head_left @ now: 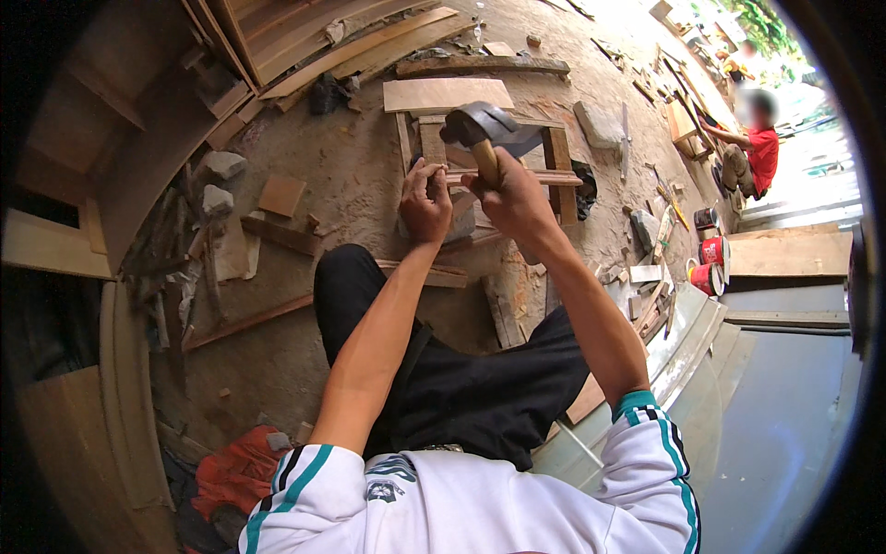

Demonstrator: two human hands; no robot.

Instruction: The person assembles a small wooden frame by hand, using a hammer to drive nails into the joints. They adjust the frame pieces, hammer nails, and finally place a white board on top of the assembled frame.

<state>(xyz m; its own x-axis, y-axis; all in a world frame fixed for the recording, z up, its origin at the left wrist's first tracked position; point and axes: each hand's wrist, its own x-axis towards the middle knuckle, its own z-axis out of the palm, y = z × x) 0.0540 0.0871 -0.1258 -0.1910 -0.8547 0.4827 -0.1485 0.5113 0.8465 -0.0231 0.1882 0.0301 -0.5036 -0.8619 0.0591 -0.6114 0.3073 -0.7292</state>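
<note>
Hammer: was held raised above the wooden frame, on the dirt floor.
Right hand: was closed around the wooden handle just below the steel head.
Left hand: was pinched shut at the slat; what it held could not be told.
Handling: head-heavy, stiff; likely better swung when gripped lower on the handle.

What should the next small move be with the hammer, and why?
Probably a short downward tap. The right hand holds the hammer raised above the wooden frame, while the left hand pinches something small, too small to tell, on the slat beneath it.
</note>
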